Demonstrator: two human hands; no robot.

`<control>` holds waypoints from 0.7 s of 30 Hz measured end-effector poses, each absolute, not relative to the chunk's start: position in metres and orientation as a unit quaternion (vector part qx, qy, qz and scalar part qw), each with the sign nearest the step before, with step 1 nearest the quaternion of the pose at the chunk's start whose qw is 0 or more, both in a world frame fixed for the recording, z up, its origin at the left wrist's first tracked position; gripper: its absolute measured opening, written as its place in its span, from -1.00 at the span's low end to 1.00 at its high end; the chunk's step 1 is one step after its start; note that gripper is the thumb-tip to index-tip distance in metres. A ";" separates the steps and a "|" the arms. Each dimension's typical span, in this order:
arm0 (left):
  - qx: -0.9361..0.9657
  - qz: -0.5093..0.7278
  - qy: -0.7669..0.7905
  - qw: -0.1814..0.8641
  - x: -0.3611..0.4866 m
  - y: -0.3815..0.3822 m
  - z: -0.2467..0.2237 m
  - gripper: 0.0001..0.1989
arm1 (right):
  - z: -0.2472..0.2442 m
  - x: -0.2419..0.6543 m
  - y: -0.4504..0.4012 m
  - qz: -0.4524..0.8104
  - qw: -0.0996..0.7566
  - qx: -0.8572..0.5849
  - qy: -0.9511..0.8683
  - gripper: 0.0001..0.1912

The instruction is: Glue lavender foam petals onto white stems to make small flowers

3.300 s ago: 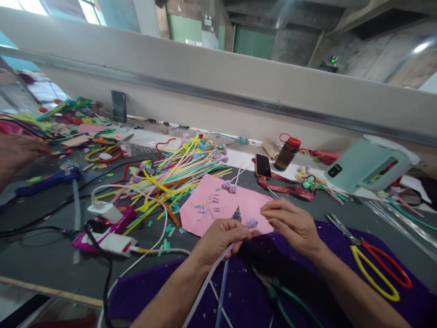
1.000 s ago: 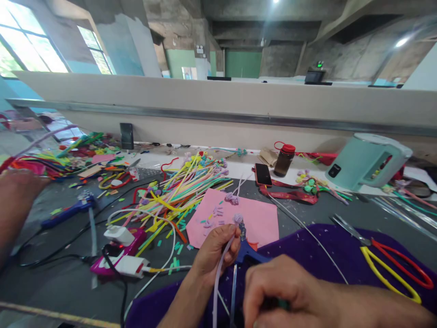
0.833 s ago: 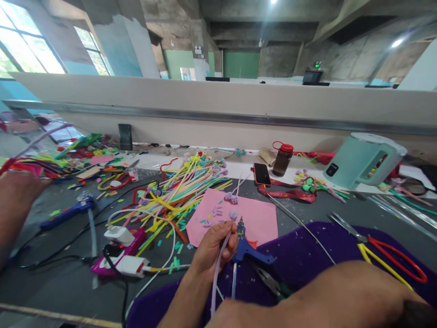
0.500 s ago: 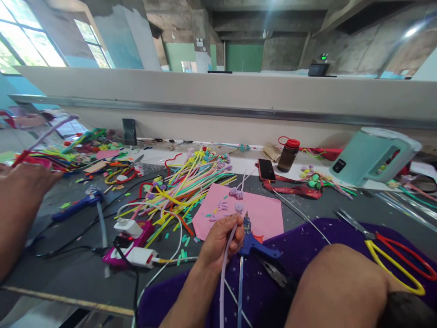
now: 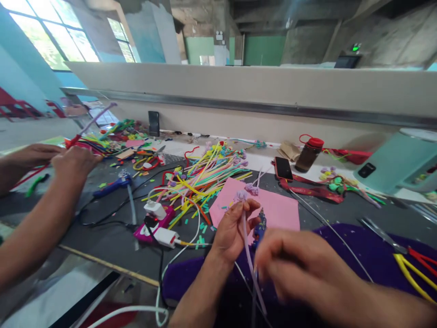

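A lilac pipe-cleaner flower [image 5: 241, 196] is pinched upright in the fingers of my left hand [image 5: 229, 228], above the pink sheet's near edge. Its long lilac stem [image 5: 248, 253] runs down past my palm. My right hand [image 5: 300, 269], smeared by motion, is close by on the right with fingers curled; whether it grips anything cannot be made out. Partly hidden behind it, a blue glue gun [image 5: 260, 230] points its nozzle upward. Another lilac fluffy piece [image 5: 251, 189] lies on the pink sheet [image 5: 283, 207].
Left of me, another person's hands [image 5: 73, 161] hold a red-and-lilac pipe cleaner. Nearby are a second glue gun [image 5: 114, 186], a power strip [image 5: 155, 228] with cords and many pipe cleaners [image 5: 205, 177]. Rightward are a phone [image 5: 283, 168], bottle [image 5: 309, 155], kettle [image 5: 399, 159] and scissors [image 5: 406, 257].
My right hand has come into view beside the glue gun. My left hand has raised the lilac flower slightly. The view has turned left, showing both hands of the other person.
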State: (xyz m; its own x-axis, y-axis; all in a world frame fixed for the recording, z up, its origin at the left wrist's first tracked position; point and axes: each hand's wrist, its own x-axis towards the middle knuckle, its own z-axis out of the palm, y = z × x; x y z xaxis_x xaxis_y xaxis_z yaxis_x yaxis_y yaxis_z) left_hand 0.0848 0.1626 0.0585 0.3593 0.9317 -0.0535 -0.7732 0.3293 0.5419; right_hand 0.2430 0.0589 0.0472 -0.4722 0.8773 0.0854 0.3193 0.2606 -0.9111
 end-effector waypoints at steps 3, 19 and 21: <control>0.215 0.561 0.171 0.781 0.087 0.162 0.057 -0.89 | 0.100 0.222 0.125 0.459 0.369 -0.461 -0.665 -0.84; 0.252 0.484 0.229 0.806 0.092 0.167 0.048 -0.68 | 0.075 0.198 0.149 0.614 0.397 -0.425 -0.533 -0.69; 0.262 0.496 0.245 0.791 0.091 0.168 0.048 -0.72 | 0.073 0.200 0.151 0.612 0.398 -0.423 -0.537 -0.66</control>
